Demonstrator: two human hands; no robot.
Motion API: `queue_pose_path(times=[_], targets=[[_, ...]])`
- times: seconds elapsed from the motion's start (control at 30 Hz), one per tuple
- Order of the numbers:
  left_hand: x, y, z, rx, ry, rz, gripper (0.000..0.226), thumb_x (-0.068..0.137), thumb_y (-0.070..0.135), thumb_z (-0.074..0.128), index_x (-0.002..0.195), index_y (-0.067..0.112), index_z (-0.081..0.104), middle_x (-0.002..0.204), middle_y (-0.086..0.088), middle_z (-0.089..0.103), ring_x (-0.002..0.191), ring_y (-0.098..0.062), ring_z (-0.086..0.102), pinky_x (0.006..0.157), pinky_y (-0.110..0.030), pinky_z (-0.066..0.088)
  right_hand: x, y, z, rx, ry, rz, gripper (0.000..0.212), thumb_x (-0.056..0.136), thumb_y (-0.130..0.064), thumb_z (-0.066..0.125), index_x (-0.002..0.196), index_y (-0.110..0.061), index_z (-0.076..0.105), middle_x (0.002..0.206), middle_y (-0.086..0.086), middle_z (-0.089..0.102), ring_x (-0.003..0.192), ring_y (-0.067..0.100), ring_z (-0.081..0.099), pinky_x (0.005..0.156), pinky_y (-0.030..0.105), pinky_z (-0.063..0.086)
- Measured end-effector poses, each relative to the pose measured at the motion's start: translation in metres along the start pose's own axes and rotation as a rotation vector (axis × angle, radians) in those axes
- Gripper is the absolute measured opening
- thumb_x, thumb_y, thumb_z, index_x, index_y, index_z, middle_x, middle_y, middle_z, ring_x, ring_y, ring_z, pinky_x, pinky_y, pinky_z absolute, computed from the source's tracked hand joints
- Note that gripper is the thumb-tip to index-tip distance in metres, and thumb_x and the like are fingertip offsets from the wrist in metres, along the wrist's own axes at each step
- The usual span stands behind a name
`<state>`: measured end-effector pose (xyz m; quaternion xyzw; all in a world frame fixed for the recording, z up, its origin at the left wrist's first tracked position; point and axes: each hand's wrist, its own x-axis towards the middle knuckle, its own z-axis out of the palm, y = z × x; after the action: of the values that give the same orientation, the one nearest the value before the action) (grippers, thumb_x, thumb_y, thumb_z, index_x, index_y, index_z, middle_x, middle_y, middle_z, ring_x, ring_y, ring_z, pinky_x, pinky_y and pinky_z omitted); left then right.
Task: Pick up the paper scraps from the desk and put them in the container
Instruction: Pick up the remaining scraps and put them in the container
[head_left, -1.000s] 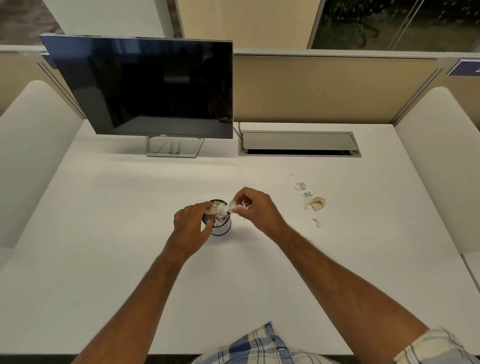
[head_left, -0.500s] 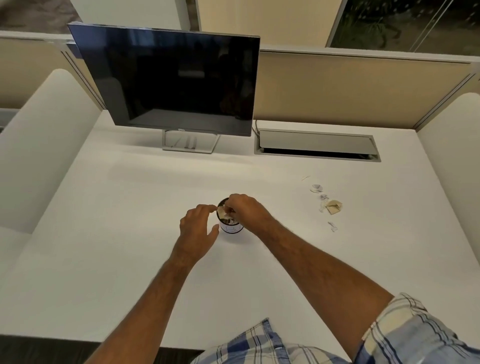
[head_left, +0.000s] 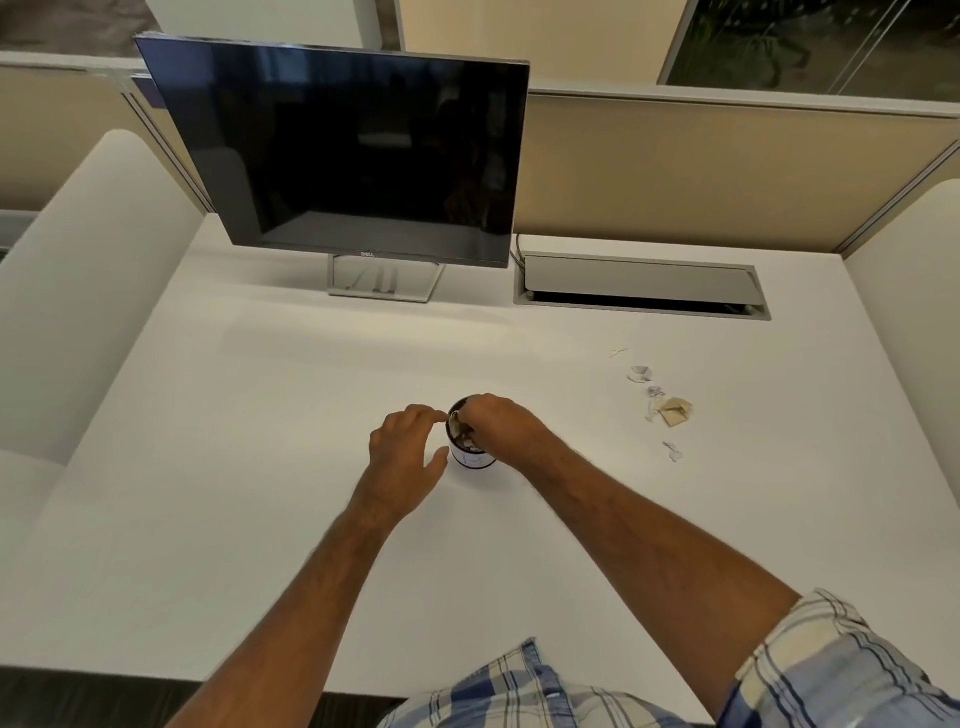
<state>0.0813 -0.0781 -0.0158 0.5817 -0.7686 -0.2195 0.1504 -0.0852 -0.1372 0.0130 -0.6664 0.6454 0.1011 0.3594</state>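
A small white container (head_left: 471, 459) with a dark rim stands mid-desk, stuffed with paper scraps (head_left: 469, 442). My right hand (head_left: 496, 422) covers its mouth. The curled fingers reach down inside and pinch white scraps, with the fingertips hidden by the rim. My left hand (head_left: 408, 448) sits just left of the container with its fingers loosely curled. Its index tip is at the rim and its thumb lies close to the side wall. To the right, loose scraps lie on the desk: a white one (head_left: 640, 373), a tan folded one (head_left: 675, 411) and a small white one (head_left: 674, 452).
A dark monitor (head_left: 353, 150) on a metal stand occupies the back left of the white desk (head_left: 234, 467). A grey cable hatch (head_left: 641, 285) is set into the back right. Partition walls close off the back and both sides.
My right hand carried a white scrap from beside the container onto its mouth and pushed down inside. My left hand loosened its grip on the container. The camera shifted left.
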Motion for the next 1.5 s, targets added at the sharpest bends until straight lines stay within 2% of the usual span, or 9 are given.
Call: queue_pose_path(times=[0.1, 0.17, 0.33, 0.43, 0.57, 0.73, 0.97, 1.23, 1.5], targets=[[0.003, 0.003, -0.001, 0.022, 0.002, 0.029, 0.043, 0.09, 0.026, 0.069, 0.131, 0.029, 0.058, 0.135, 0.01, 0.056, 0.128, -0.02, 0.047, 0.103, -0.039, 0.037, -0.024, 0.013, -0.004, -0.064, 0.121, -0.198, 0.022, 0.096, -0.012, 0.051, 0.109, -0.008, 0.068, 0.109, 0.009, 0.07, 0.097, 0.027, 0.066, 0.074, 0.033, 0.047], [0.004, 0.007, 0.0, 0.034, 0.006, 0.07, 0.045, 0.089, 0.028, 0.072, 0.132, 0.028, 0.059, 0.136, 0.009, 0.058, 0.131, -0.021, 0.048, 0.105, -0.041, 0.037, -0.031, 0.024, -0.004, -0.03, 0.192, -0.273, 0.017, 0.095, -0.012, 0.052, 0.107, -0.012, 0.064, 0.103, 0.008, 0.069, 0.092, 0.026, 0.064, 0.076, 0.04, 0.054], [0.002, 0.017, 0.002, 0.098, -0.003, 0.158, 0.043, 0.087, 0.031, 0.074, 0.128, 0.029, 0.064, 0.136, 0.015, 0.061, 0.135, -0.023, 0.047, 0.108, -0.047, 0.035, -0.032, 0.047, -0.004, 0.178, 0.356, -0.306, 0.015, 0.085, -0.005, 0.056, 0.09, -0.018, 0.058, 0.09, 0.001, 0.064, 0.082, 0.023, 0.061, 0.07, 0.042, 0.053], [0.004, 0.02, 0.007, 0.192, -0.072, 0.168, 0.042, 0.089, 0.042, 0.071, 0.127, 0.027, 0.067, 0.137, 0.013, 0.062, 0.142, -0.027, 0.042, 0.114, -0.051, 0.028, -0.035, 0.059, -0.004, 0.295, 0.42, -0.33, 0.017, 0.084, -0.007, 0.068, 0.09, -0.021, 0.061, 0.089, -0.004, 0.063, 0.082, 0.015, 0.062, 0.072, 0.035, 0.055], [0.003, 0.022, 0.012, 0.396, -0.189, 0.172, 0.049, 0.091, 0.06, 0.059, 0.128, 0.028, 0.066, 0.139, 0.014, 0.06, 0.148, -0.027, 0.034, 0.121, -0.057, 0.013, -0.039, 0.079, 0.0, 0.369, 0.491, -0.347, 0.013, 0.087, -0.012, 0.068, 0.091, -0.023, 0.063, 0.089, -0.008, 0.062, 0.082, 0.008, 0.06, 0.068, 0.02, 0.049], [0.004, 0.032, 0.01, 0.411, 0.003, 0.188, 0.038, 0.085, 0.059, 0.069, 0.102, 0.025, 0.076, 0.12, 0.006, 0.068, 0.13, -0.026, 0.054, 0.116, -0.06, 0.026, -0.049, 0.112, 0.008, 0.448, 0.549, -0.306, 0.014, 0.09, -0.016, 0.064, 0.096, -0.029, 0.063, 0.091, -0.011, 0.063, 0.086, 0.004, 0.059, 0.071, 0.009, 0.043], [0.022, 0.073, 0.005, 0.215, 0.23, 0.201, 0.016, 0.09, 0.036, 0.062, 0.099, 0.024, 0.06, 0.105, 0.008, 0.059, 0.105, -0.022, 0.056, 0.096, -0.038, 0.039, -0.064, 0.169, 0.017, 0.547, 0.578, -0.174, 0.013, 0.09, -0.02, 0.062, 0.095, -0.032, 0.063, 0.089, -0.012, 0.064, 0.084, 0.006, 0.06, 0.072, 0.013, 0.045], [0.056, 0.139, 0.031, 0.131, 0.076, 0.293, 0.027, 0.091, 0.032, 0.068, 0.113, 0.018, 0.06, 0.118, 0.001, 0.056, 0.108, -0.023, 0.052, 0.086, -0.037, 0.049, -0.077, 0.241, 0.016, 0.565, 0.593, -0.021, 0.012, 0.091, -0.017, 0.063, 0.098, -0.025, 0.069, 0.091, -0.008, 0.065, 0.081, 0.003, 0.059, 0.075, 0.015, 0.044], [0.109, 0.186, 0.077, -0.151, -0.138, 0.1, 0.041, 0.094, 0.031, 0.067, 0.129, 0.016, 0.054, 0.135, 0.001, 0.046, 0.123, -0.024, 0.047, 0.093, -0.031, 0.043, -0.083, 0.3, 0.004, 0.611, 0.694, 0.112, 0.015, 0.089, -0.012, 0.066, 0.101, -0.022, 0.067, 0.105, -0.002, 0.06, 0.084, 0.006, 0.059, 0.081, 0.024, 0.048]])
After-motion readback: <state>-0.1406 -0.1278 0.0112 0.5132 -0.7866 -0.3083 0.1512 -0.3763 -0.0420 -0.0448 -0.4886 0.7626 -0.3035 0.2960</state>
